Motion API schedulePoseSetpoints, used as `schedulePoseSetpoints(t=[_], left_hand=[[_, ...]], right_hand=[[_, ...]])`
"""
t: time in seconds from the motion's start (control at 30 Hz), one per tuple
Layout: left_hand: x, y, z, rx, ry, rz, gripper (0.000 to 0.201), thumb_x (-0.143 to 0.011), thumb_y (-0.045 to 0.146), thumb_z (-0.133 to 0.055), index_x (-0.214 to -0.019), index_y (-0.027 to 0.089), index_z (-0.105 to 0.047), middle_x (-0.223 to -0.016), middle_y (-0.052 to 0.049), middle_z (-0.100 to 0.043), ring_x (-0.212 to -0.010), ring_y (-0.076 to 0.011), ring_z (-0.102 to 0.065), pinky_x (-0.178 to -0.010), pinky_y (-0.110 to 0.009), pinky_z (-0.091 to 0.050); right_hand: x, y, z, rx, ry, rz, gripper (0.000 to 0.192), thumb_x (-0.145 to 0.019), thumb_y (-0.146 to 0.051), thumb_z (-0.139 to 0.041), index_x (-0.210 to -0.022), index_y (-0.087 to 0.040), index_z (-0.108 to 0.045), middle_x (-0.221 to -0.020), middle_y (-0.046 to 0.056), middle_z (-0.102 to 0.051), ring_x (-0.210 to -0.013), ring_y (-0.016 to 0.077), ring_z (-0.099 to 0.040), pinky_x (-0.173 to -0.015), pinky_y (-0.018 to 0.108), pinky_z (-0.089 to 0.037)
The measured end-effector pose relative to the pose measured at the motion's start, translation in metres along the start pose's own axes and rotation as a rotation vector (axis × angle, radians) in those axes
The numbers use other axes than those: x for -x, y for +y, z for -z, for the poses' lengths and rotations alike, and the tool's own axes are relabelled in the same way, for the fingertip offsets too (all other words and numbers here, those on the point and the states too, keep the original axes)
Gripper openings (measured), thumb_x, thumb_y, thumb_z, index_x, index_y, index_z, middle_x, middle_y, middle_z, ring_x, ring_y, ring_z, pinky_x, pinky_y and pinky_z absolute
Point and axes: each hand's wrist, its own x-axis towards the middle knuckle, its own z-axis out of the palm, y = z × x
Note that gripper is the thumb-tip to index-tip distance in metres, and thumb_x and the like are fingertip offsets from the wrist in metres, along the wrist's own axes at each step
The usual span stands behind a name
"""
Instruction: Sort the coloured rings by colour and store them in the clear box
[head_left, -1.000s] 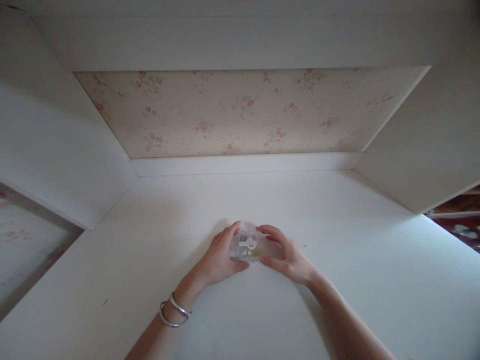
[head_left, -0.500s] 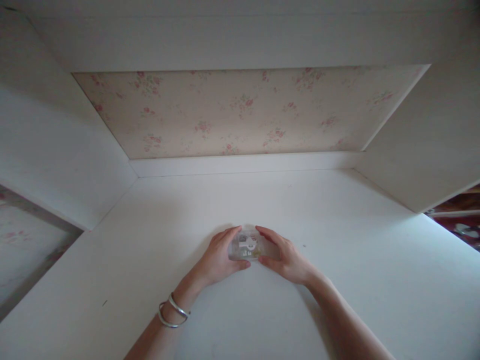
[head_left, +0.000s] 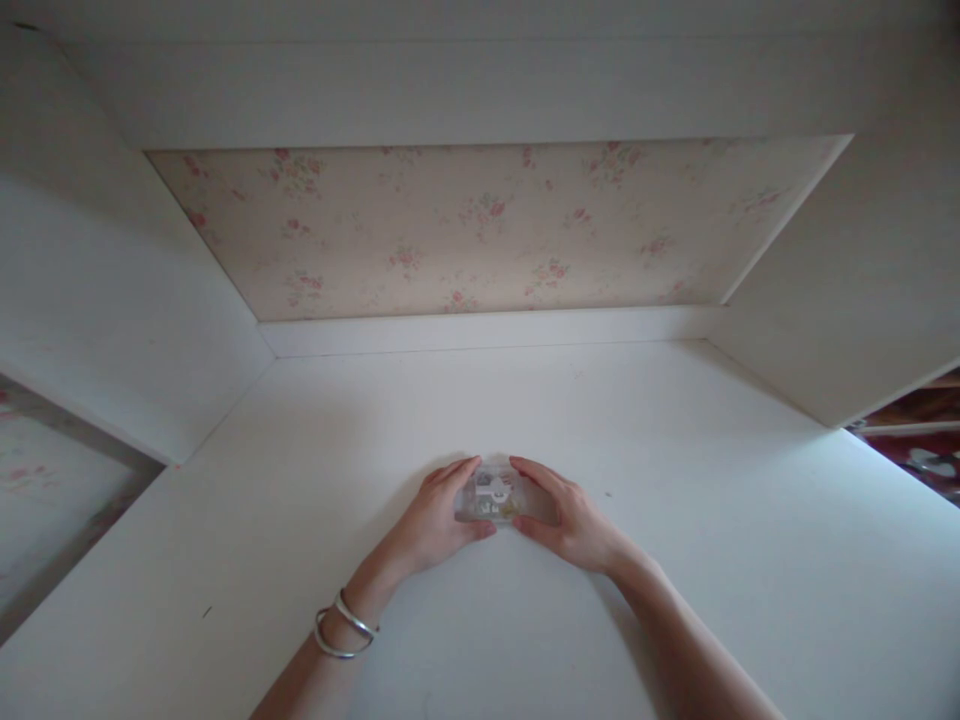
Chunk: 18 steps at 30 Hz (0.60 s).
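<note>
A small clear plastic box (head_left: 496,492) with a white print on its top rests on the white desk (head_left: 465,400). Small items show through it, too indistinct to name. My left hand (head_left: 442,512) grips its left end, thumb along the near side and fingers at the far side. From the right, my right hand (head_left: 566,515) holds the other end in the same way. Two silver bangles (head_left: 346,625) circle my left wrist.
White side panels (head_left: 795,300) flank the desk, and floral wallpaper (head_left: 487,230) covers the back. A low white ledge (head_left: 495,328) runs along the rear edge. Beyond the right edge lie some dark red and brown things (head_left: 911,440). A small dark mark (head_left: 208,611) is at left.
Hardly anything differs. Both hands keep their hold on the clear plastic box, and the view has shifted very slightly.
</note>
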Motion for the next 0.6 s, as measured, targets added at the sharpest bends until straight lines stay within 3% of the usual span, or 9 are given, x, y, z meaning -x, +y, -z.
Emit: schedulePoseSetpoints(t=[0.6], left_hand=[[-0.0034, -0.0006, 0.0032, 0.041, -0.039, -0.018, 0.078, -0.067, 0.052, -0.070, -0.134, 0.021, -0.044, -0.138, -0.010, -0.044, -0.127, -0.0257, -0.039, -0.109, -0.040, -0.030]], right_hand=[[-0.0011, 0.0010, -0.0019, -0.004, -0.002, -0.009, 0.062, -0.073, -0.028, -0.066, -0.130, -0.023, -0.043, -0.130, 0.009, -0.050, -0.118, 0.0242, -0.048, -0.100, 0.042, -0.040]])
